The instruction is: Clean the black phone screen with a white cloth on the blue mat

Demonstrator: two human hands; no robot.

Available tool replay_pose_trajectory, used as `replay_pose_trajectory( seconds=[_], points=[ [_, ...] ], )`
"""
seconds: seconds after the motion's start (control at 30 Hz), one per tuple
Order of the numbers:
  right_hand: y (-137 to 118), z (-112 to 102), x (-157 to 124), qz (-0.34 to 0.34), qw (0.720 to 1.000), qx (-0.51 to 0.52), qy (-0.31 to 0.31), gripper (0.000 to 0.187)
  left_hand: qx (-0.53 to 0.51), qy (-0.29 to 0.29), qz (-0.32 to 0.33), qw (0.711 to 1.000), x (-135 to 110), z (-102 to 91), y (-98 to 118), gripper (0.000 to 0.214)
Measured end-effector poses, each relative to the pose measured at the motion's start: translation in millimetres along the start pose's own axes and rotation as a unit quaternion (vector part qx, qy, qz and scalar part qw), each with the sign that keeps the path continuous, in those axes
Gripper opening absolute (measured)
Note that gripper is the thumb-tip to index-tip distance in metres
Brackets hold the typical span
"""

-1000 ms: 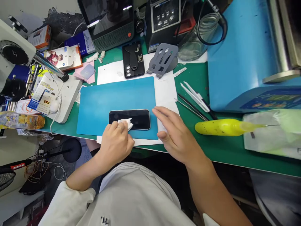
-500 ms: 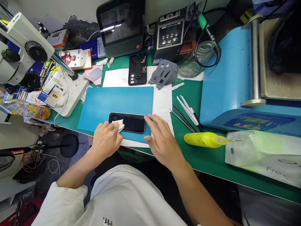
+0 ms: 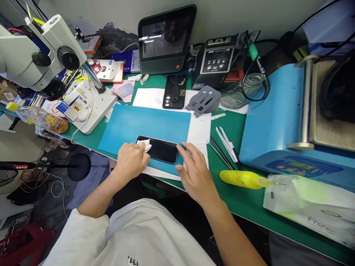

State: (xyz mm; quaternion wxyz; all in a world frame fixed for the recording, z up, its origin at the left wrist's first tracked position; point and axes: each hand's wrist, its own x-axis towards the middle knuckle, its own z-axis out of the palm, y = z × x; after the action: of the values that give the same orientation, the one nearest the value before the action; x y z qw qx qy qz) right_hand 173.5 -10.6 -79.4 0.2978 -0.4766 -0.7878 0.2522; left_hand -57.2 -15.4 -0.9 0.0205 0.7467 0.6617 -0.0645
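Note:
A smartphone (image 3: 162,150) with a dark screen lies face up near the front edge of a blue mat (image 3: 149,120). My left hand (image 3: 131,159) is closed on a crumpled white tissue (image 3: 145,144) and presses it against the phone's left end. A ring shows on one of its fingers. At the phone's right end, my right hand (image 3: 195,173) has its fingers spread, the fingertips at the phone's corner and nothing in its grasp. White paper (image 3: 203,129) lies partly under the mat.
Right of the mat lie tweezers (image 3: 226,144) and a yellow squeeze bottle (image 3: 242,179) with a needle tip. A blue machine (image 3: 266,122) fills the right side. A microscope (image 3: 69,59) stands left. Behind are a black phone case (image 3: 174,92), a grey stand (image 3: 204,100) and a soldering station (image 3: 216,61).
The camera view has shifted, so the whole bench appears lower and slightly to the right. Both hands keep nearly the same places on the phone, the tissue still at its left end.

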Motion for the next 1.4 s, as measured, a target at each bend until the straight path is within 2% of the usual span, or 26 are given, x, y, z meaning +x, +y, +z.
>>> replay_pose_trajectory(
  seconds=[0.27, 0.47, 0.7, 0.9, 1.1, 1.2, 1.4],
  points=[
    [0.1, 1.5, -0.8, 0.007, 1.000, 0.010, 0.005, 0.077, 0.003, -0.031, -0.001, 1.000, -8.8, 0.8, 2.0, 0.046],
    [-0.9, 1.6, 0.1, 0.015, 1.000, 0.015, 0.019, 0.075, 0.005, -0.035, 0.004, 0.999, 12.0, -2.4, -7.1, 0.046],
    [0.7, -2.7, -1.3, 0.026, 0.999, 0.025, 0.019, 0.073, 0.011, -0.040, 0.014, 0.999, 5.3, -2.0, -21.4, 0.046],
    [1.8, 1.0, -2.4, 0.028, 0.999, 0.014, 0.019, 0.073, 0.032, -0.033, 0.026, 0.999, 21.9, 1.5, -32.5, 0.049],
    [-1.8, -0.4, 0.4, 0.031, 0.999, -0.013, 0.023, 0.075, 0.042, -0.033, 0.072, 0.996, 22.7, -1.9, -44.3, 0.049],
    [-1.8, -1.0, 1.8, 0.036, 0.999, -0.027, 0.021, 0.074, 0.038, -0.025, 0.118, 0.992, 31.6, -1.7, -33.9, 0.048],
    [2.1, -0.1, 2.1, 0.017, 0.998, -0.045, 0.027, 0.074, 0.022, -0.008, 0.235, 0.972, 47.6, 2.2, 28.2, 0.039]
  ],
)
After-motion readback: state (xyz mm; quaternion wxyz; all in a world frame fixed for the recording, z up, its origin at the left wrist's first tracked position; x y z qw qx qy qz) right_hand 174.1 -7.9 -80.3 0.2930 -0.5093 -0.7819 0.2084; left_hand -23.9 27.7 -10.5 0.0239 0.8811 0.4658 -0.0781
